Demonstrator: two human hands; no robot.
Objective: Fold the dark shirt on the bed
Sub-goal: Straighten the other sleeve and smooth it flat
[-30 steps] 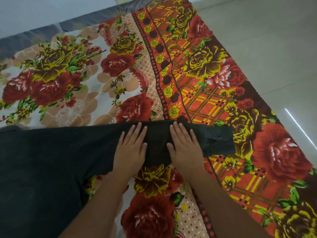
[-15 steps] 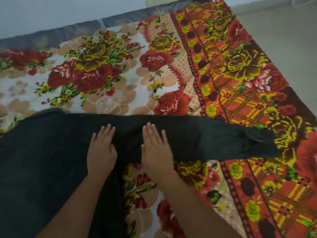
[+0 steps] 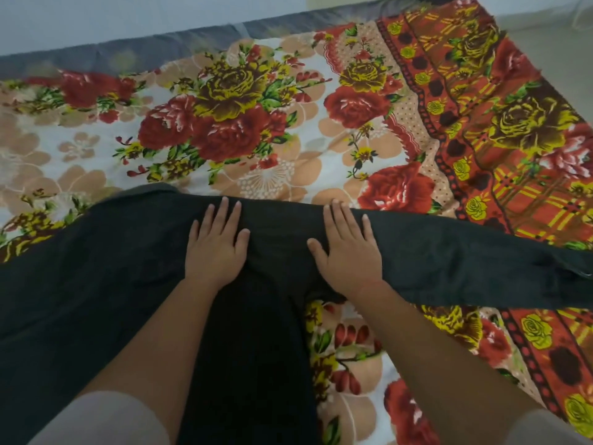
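The dark shirt (image 3: 106,284) lies spread flat over the near left part of the bed. Its long sleeve (image 3: 465,268) stretches out to the right, with the cuff near the right edge of view. My left hand (image 3: 216,248) rests palm down on the shirt near its far edge, fingers spread. My right hand (image 3: 348,252) lies flat where the sleeve meets the body, fingers apart. Neither hand grips any cloth. The shirt's near part runs under my forearms and out of view.
A floral bedsheet (image 3: 256,139) with red and yellow roses covers the bed, with an orange checked border (image 3: 529,175) on the right. A grey strip (image 3: 192,40) runs along the far side below a pale wall. Pale floor shows at the top right.
Both hands have slid left along the sleeve onto the shirt's shoulder area and moved apart. The view has shifted left, so the sleeve cuff now sits at the right edge.
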